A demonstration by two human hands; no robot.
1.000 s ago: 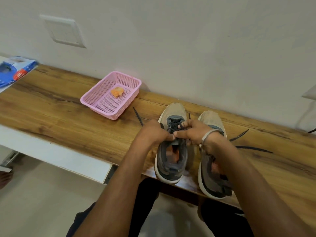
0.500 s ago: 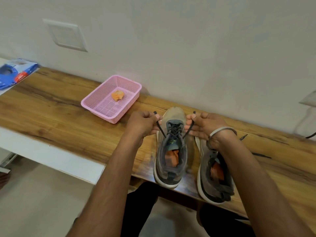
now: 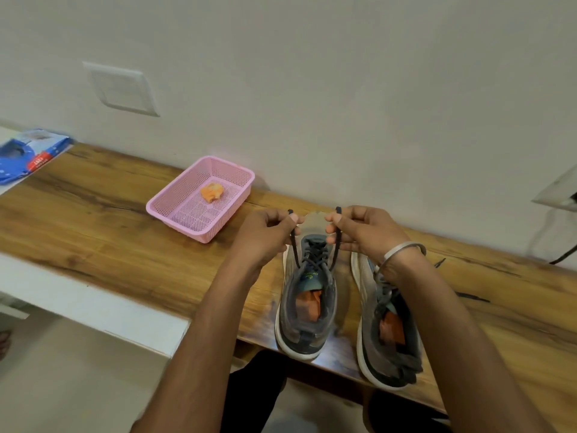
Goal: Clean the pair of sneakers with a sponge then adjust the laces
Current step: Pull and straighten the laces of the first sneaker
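A long wooden table (image 3: 93, 214) runs along the pale wall, and both grey sneakers stand on it near the front edge, toes to the wall. The left sneaker (image 3: 307, 303) sits between the person's forearms; the right sneaker (image 3: 385, 332) is just beside it, its front half hidden under the right wrist and a metal bangle (image 3: 402, 250).

Compared with half a second ago the hands have drawn closer together over the left sneaker's toe, and the lace ends stand up steeper, almost parallel now instead of splayed outward. The left hand (image 3: 265, 234) pinches one dark lace (image 3: 294, 245) between thumb and forefinger, its tip poking up above the knuckles. The right hand (image 3: 363, 229) pinches the other lace end the same way, the remaining fingers curled in. Both strands run taut down to the eyelets.

Well to the left stands a pink basket (image 3: 232, 200) with the orange sponge (image 3: 212, 192) lying inside it, apart from the shoes. A blue packet (image 3: 25, 154) is cut off at the far left edge. The right sneaker's own laces trail out from behind the right arm, mostly covered. Something orange shows inside each shoe; I cannot tell what it is.
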